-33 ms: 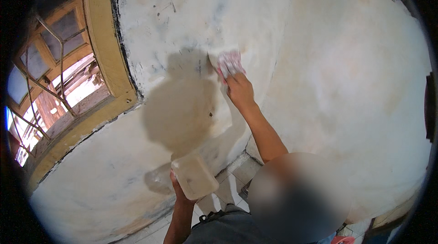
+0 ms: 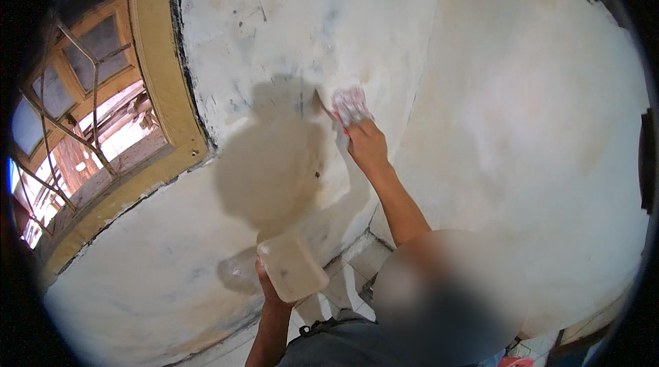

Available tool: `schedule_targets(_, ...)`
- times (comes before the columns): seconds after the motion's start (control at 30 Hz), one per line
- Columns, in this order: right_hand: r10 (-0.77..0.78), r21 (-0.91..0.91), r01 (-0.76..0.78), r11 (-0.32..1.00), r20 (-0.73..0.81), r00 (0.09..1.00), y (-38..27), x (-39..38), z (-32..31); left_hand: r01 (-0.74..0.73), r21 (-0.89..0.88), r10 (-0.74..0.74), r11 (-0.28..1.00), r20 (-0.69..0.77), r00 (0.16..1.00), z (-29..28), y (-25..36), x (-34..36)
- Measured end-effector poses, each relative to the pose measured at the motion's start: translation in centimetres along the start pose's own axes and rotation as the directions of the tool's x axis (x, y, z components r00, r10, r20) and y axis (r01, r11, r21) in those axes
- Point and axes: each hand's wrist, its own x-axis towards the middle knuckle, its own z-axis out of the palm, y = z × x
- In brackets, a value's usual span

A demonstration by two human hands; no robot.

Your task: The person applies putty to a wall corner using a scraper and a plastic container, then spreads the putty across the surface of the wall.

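The right hand point(image 2: 367, 147) presses a red-and-white pad point(image 2: 351, 106) flat against the pale plastered wall point(image 2: 522, 127), fingers clamped on it. Lower down, the left hand point(image 2: 269, 285) grips a pale plastic container point(image 2: 292, 267), contents indiscernible, near a yellow window frame point(image 2: 154, 79).

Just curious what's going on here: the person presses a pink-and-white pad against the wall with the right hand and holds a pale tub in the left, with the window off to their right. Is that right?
Not quite. The window is off to their left, as the head view shows. The rest holds: the right hand presses the pink-and-white pad against the wall, and the left hand holds the pale tub.
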Motion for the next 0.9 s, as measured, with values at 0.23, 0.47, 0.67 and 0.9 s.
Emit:
schedule_targets(0.23,0.616,0.263,-0.561,0.785,-0.232,0.753,3.3,4.6,-3.6,0.038,-0.018,-0.037,0.999,0.042,0.998,0.0,-0.7,0.6)
schedule_targets(0.47,0.517,0.046,-0.516,0.856,-0.097,0.850,-4.1,13.4,-3.4,0.032,-0.091,-0.034,0.995,-0.019,0.999,0.0,-0.4,-0.1)
schedule_targets(0.67,0.276,0.219,-0.237,0.946,-0.165,0.947,-8.3,9.0,-2.9,-0.020,-0.047,0.018,0.999,-0.046,0.999,-1.4,-0.1,-0.3)
schedule_targets(0.9,0.477,0.078,-0.483,0.872,-0.353,0.805,2.9,14.5,-6.6,-0.044,-0.049,0.043,0.998,-0.021,0.999,0.4,0.7,-1.7)
